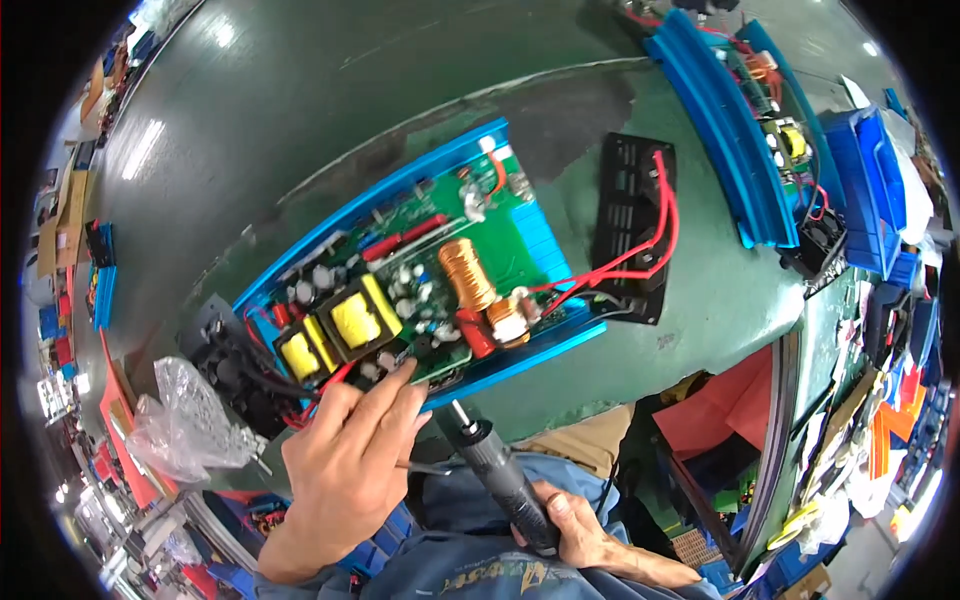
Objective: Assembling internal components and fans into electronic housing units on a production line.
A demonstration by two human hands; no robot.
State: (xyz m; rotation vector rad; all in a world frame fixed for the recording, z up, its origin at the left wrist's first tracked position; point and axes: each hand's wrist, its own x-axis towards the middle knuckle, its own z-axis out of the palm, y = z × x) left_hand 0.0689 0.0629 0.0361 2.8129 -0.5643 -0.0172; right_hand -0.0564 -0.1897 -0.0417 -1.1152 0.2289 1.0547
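Observation:
A green circuit board [515, 255] with yellow transformers and a copper coil sits in an open blue metal housing [375, 180] in front of me. My left hand [355, 450] reaches over the housing's near wall, its fingers close together and tips at the board's near edge; what they pinch, if anything, is hidden. A thin dark rod [425, 467] sticks out from beneath this hand; its kind is unclear. My right hand [572, 525] is wrapped round a black electric screwdriver [495, 470]. The screwdriver's bit points up at the near wall, close to my left fingers.
Red wires join the board to a black slotted end plate [632, 230] on its right. A clear plastic bag [185, 425] lies at the left. Another blue housing [715, 130] with a board stands at the far right, beside blue bins [865, 190].

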